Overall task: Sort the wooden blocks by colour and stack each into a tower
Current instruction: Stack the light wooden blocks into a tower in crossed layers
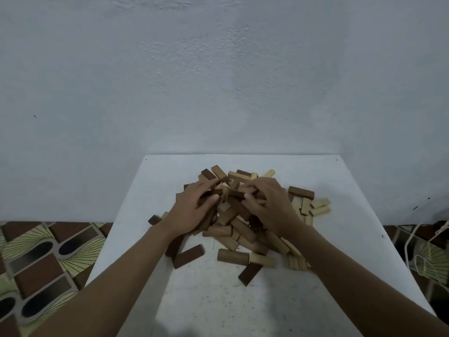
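A loose heap of wooden blocks (237,226) in dark brown, mid brown and pale cream lies in the middle of the white table (218,302). My left hand (192,207) sits on the heap's left side, thumb and fingers curled round a dark brown block (215,192). On the heap's right side, my right hand (271,204) pinches another dark brown block (236,193) between curled fingers and thumb. Single dark blocks (188,257) lie loose at the front. Pale blocks (320,206) lie at the right. No tower stands anywhere.
A pale blue wall (218,81) rises right behind the table's far edge. Patterned floor (43,259) shows on both sides, with white cord (413,242) at the right. Bare tabletop lies in front of the heap and along its left and right edges.
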`<action>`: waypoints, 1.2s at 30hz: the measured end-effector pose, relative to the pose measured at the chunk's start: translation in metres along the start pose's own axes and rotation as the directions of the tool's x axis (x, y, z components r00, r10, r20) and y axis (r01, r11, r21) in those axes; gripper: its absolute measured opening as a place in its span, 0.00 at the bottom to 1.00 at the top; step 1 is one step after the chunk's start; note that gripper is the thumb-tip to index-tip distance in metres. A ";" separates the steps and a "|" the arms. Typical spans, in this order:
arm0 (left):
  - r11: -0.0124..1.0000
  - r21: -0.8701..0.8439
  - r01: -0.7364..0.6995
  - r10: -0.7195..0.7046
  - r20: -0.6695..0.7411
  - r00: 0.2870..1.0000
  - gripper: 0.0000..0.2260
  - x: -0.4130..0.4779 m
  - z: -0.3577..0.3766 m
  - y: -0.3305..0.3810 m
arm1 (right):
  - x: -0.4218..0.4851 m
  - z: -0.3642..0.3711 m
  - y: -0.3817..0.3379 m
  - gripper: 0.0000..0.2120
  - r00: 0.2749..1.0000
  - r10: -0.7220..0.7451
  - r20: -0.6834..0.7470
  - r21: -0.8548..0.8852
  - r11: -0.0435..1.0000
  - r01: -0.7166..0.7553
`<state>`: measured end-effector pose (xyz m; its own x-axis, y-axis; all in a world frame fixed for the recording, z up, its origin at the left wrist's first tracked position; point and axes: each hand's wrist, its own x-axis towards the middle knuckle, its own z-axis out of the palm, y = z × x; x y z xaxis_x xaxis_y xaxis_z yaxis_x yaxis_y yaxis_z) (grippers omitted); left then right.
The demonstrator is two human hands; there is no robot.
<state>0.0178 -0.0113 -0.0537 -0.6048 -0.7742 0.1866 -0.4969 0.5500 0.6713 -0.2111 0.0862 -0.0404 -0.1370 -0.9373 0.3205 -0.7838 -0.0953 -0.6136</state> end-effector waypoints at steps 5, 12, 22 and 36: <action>0.938 0.204 0.280 -0.249 -0.162 0.955 0.31 -0.072 -0.014 0.004 | -0.061 -0.030 0.013 0.26 0.968 0.185 -0.169 -0.245 0.944 -0.223; 0.853 0.458 0.250 -0.221 -0.116 0.968 0.39 -0.129 0.011 -0.001 | -0.115 -0.024 0.017 0.58 0.896 0.418 0.154 -0.377 0.863 -0.337; 0.867 0.446 0.221 -0.149 -0.192 0.970 0.19 -0.117 0.023 0.008 | -0.109 -0.001 0.025 0.24 0.963 0.180 -0.201 -0.509 0.821 -0.260; 0.891 0.453 0.023 0.030 -0.111 0.993 0.19 -0.104 0.026 0.010 | -0.089 0.003 0.022 0.23 0.948 0.295 -0.120 -0.416 0.852 -0.318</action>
<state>0.0596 0.0829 -0.0854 -0.5467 -0.7871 0.2856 -0.7390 0.6140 0.2775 -0.2147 0.1663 -0.0846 -0.4338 -0.8763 0.2094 -0.8762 0.3562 -0.3247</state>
